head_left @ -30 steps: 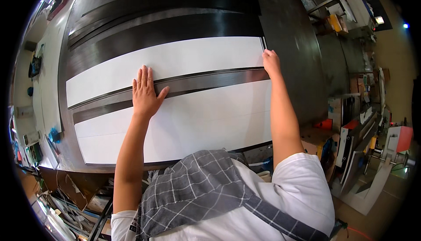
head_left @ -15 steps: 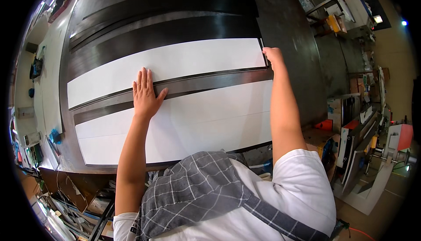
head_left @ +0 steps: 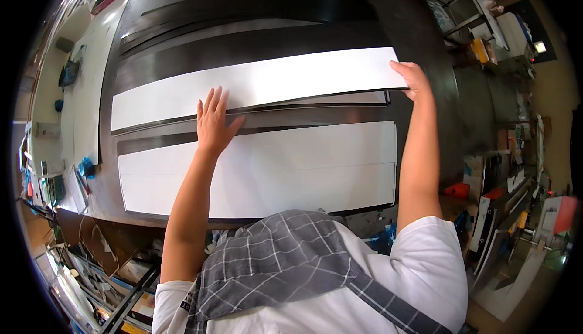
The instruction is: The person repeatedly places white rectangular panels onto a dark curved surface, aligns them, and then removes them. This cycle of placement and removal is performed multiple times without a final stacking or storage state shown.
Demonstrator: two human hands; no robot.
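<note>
Fingers of the right hand (head_left: pixel 415 81) grip the right end of the upper white strip (head_left: pixel 273 78), raised now where it lay flat half a second ago; a lower white strip (head_left: pixel 358 98) shows beneath, near them, so the two are partly separated; the left hand (head_left: pixel 212 130) has fingers splayed over the upper one, clasping nothing; beyond the right fingers, an orange box (head_left: pixel 483 52), contents indiscernible.
</note>
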